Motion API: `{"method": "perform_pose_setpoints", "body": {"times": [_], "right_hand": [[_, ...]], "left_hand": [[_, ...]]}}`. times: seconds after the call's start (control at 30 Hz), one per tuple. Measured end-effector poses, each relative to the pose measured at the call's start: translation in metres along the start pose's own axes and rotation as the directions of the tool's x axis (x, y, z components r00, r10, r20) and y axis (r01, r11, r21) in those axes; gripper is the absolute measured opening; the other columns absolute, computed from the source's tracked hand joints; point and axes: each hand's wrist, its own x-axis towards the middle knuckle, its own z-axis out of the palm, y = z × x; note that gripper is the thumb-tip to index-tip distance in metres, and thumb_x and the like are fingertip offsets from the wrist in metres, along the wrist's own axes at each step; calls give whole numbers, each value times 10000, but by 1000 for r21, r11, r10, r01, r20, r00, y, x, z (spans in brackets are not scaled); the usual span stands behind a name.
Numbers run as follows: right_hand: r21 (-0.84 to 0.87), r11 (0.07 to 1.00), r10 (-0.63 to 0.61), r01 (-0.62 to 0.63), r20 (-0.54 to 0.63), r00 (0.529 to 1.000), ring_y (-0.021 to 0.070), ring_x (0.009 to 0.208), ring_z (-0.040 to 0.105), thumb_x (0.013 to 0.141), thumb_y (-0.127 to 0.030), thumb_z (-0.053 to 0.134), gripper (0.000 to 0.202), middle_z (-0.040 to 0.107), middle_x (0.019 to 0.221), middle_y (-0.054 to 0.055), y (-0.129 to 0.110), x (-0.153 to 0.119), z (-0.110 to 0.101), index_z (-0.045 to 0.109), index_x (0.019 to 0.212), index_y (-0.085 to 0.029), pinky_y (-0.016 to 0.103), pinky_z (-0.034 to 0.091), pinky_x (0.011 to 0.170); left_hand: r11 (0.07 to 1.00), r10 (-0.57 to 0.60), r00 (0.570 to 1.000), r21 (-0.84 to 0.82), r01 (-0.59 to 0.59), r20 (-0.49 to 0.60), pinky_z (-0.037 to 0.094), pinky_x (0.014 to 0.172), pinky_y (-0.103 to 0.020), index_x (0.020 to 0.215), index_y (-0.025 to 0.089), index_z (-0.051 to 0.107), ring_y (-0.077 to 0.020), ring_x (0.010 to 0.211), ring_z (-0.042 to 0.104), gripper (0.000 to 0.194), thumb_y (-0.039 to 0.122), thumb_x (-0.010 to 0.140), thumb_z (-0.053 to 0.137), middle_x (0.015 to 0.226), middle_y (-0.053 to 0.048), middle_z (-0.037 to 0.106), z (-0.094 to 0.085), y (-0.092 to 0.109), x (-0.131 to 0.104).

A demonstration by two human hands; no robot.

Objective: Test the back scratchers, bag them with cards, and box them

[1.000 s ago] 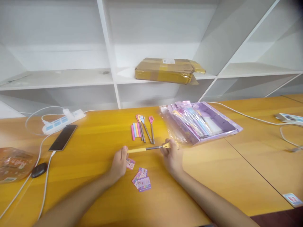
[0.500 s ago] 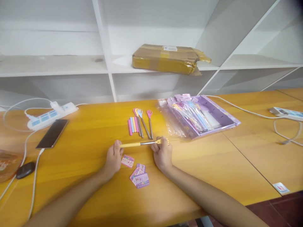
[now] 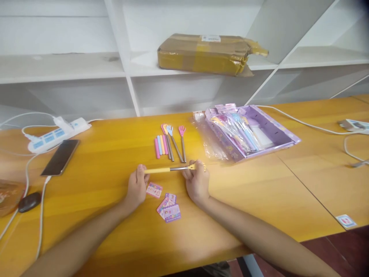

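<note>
A yellow back scratcher [image 3: 157, 171] with a short metal rod and a claw-shaped head is held level above the table. My left hand [image 3: 137, 185] is closed around the end of its yellow handle. At the other end, my right hand [image 3: 198, 182] pinches the yellow claw head, whose tips show past the fingers. Beyond lie metal rods with claw heads, among them a pink one [image 3: 182, 140] and a blue one [image 3: 174, 142]. Left of these is a row of coloured handle tubes [image 3: 160, 146]. Small printed cards [image 3: 172, 212] lie between my forearms, some overlapping.
A purple box [image 3: 271, 130] with plastic-wrapped back scratchers stands at the back right, clear wrapping beside it. To the left are a power strip [image 3: 59, 134], a phone [image 3: 60, 157], a black mouse-like object [image 3: 29, 202] and white cables. A taped carton [image 3: 201, 55] rests on the shelf.
The camera view has shifted slightly, so the shelf and table items sit higher in the picture. Both hands keep the same hold on the back scratcher, with no clear change in its length.
</note>
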Motion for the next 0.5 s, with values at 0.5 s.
{"method": "perform_pose_setpoints", "body": {"times": [0.5], "right_hand": [[-18,999,41,-39,130,991,78,468,115,908,-678,737,588,162,524,-133,-20,20,4,391,691,-255,267,155,480]], "left_hand": [[966,222,964,99,-237,145,274,517,-281,685,235,457,-146,543,313,565,671,1042,504,607,32,354,-15,0,-1]]}}
